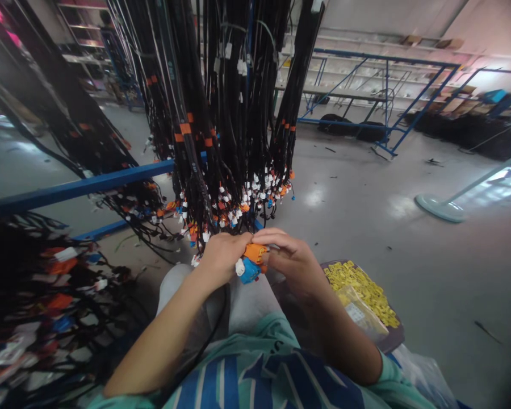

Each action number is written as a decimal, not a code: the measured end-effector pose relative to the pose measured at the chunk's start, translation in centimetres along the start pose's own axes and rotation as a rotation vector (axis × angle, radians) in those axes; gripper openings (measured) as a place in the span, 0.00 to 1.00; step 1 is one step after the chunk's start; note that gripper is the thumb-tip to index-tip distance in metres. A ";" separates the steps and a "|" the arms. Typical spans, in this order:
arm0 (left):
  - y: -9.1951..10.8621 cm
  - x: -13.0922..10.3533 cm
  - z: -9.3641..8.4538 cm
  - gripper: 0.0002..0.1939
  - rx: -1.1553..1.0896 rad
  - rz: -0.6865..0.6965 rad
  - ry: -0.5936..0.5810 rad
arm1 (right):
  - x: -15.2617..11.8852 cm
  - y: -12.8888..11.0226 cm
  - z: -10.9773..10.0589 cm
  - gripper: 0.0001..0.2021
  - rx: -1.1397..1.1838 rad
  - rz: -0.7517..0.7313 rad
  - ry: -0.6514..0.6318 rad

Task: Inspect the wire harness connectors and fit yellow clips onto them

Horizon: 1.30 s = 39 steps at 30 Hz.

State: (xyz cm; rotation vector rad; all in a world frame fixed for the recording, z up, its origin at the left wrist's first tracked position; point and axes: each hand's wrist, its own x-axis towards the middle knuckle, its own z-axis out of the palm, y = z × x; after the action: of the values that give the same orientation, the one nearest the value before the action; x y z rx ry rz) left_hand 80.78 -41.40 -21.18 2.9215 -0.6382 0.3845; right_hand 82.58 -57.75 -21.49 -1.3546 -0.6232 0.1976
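Just above my lap, my left hand [225,257] is closed around a small cluster of cable connectors. The orange connector [255,253] is on top, and a blue connector [249,271] hangs below it with a white connector [239,267] at its left. My right hand [292,262] grips the orange connector from the right, fingers and thumb bent against it. Parts of the cluster are hidden by the fingers. Directly ahead hang thick bundles of black wiring harnesses [238,113], ending in many white, orange and blue connectors.
A dark tub [398,336] of small yellow clips [361,287] and a clear plastic bag [357,312] stands by my right side. A blue rail [80,186] crosses at left beside more harnesses. Behind are a blue metal frame [387,102] and a round stand base [440,208].
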 end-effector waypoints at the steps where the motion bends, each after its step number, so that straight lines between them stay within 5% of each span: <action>1: -0.1 0.0 0.1 0.06 -0.003 0.009 0.022 | 0.0 0.0 0.0 0.15 -0.006 -0.006 0.000; 16: -0.3 -0.2 1.0 0.05 -0.042 0.058 0.101 | 0.0 -0.1 0.3 0.06 0.066 0.077 0.047; 23: 0.2 0.3 0.0 0.06 -0.083 -0.074 -0.060 | 0.2 1.0 0.4 0.06 0.073 0.093 0.116; 27: -0.4 0.5 -0.5 0.08 -0.312 -0.188 -0.069 | 0.3 1.4 0.5 0.09 0.187 0.107 0.161; 34: -2.3 -0.6 0.5 0.09 -0.849 -0.238 0.201 | 0.2 1.3 1.5 0.17 0.351 0.216 0.171; 39: -0.7 -1.3 0.5 0.13 -0.559 -0.136 0.097 | 0.8 3.3 1.4 0.18 0.275 0.282 0.218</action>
State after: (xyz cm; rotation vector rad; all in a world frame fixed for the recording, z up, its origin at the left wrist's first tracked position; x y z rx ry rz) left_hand 80.07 -40.31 -22.10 2.3798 -0.4400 0.2738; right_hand 83.22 -55.44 -24.25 -1.1722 -0.2103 0.3450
